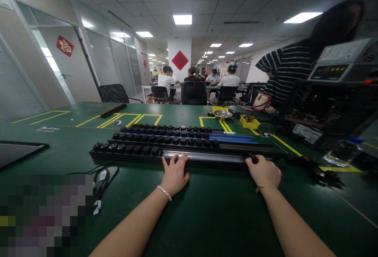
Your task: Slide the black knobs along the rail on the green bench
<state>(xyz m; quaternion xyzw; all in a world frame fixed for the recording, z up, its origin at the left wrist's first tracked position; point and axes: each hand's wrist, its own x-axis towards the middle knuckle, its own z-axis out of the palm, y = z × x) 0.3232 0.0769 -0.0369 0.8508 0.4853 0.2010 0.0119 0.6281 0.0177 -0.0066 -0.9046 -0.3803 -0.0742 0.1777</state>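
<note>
A long black tray with a shiny metal channel (203, 157) lies across the green table in front of me. Small black knob-like parts (137, 149) stand in a row along its left part. The fingers of my left hand (175, 174) are spread and rest on the tray's near edge, beside the bare stretch of channel. Near the tray's right end, my right hand (265, 171) is closed around a small black part (253, 157), mostly hidden by the fingers. Behind, blue-lined trays (233, 137) carry more rows of the same parts.
Loose black parts (326, 176) lie at the right. A metal bowl (223, 114) and a yellow bin (249, 122) sit farther back. A black cable (110, 180) lies at left. A person in a striped top (289, 69) stands by electronic equipment (341, 62).
</note>
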